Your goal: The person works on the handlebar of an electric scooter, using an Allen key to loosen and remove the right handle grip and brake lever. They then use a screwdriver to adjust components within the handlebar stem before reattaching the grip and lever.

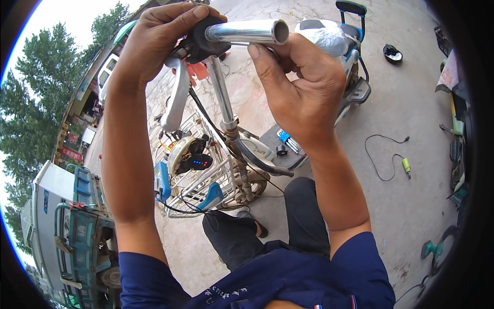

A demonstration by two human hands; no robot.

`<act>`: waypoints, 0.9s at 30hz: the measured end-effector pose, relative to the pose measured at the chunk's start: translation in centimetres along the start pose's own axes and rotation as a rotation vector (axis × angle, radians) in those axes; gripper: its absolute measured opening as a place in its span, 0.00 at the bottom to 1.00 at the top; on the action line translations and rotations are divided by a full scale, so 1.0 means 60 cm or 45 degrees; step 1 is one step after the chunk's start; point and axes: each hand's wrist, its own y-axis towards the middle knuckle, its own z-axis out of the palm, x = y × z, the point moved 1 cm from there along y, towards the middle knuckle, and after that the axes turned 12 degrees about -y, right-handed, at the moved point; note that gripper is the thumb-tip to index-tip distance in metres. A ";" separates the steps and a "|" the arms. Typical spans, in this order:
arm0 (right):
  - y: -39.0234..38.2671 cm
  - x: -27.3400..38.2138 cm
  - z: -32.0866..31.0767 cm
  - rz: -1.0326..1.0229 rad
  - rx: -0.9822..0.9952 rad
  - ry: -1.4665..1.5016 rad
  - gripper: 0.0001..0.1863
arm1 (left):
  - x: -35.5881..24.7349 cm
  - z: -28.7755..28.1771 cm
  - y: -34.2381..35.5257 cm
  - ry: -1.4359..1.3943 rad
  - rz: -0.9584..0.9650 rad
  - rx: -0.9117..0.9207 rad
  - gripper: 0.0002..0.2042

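Observation:
A bare metal handlebar tube (247,32) with an open round end juts to the right at the top of the view. My left hand (167,31) is closed around the black housing (203,44) at the tube's inner end. From this housing a silver brake lever (176,95) hangs down. Just under the tube, my right hand (309,85) is closed, thumb pressed to the curled fingers. A thin wire (239,44) runs along the tube's underside into that pinch. Below stands the electric scooter's steering stem (220,92), with an opened headlamp unit (190,155) and loose wires.
A white wire basket (206,180) sits at the scooter's front. Blue-cased hex keys (290,140) lie on its footboard (280,144). On the concrete are a cable with a yellow-green plug (406,165) and a black bowl (392,54). A blue-green truck (85,221) stands at left.

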 end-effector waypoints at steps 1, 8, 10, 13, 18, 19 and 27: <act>-0.003 0.002 0.000 0.001 -0.003 -0.006 0.04 | 0.003 -0.002 -0.004 0.040 0.018 -0.039 0.14; -0.067 0.018 -0.073 0.333 -0.055 0.097 0.04 | -0.002 -0.043 -0.058 0.119 0.658 -0.528 0.15; -0.103 0.006 -0.125 0.530 -0.059 0.121 0.04 | 0.003 -0.025 -0.107 -0.023 0.714 -0.832 0.14; -0.184 -0.005 -0.183 0.915 -0.118 0.189 0.07 | 0.068 0.087 -0.231 0.015 0.556 -0.870 0.14; -0.306 0.042 -0.227 1.342 -0.040 0.270 0.08 | 0.231 0.366 -0.351 -0.516 -0.473 -0.469 0.11; -0.317 0.052 -0.235 1.372 -0.008 0.222 0.07 | 0.264 0.400 -0.353 -0.719 -0.572 -0.440 0.12; -0.369 0.052 -0.262 1.372 0.092 -0.026 0.08 | 0.317 0.495 -0.334 -0.858 -0.577 -0.180 0.13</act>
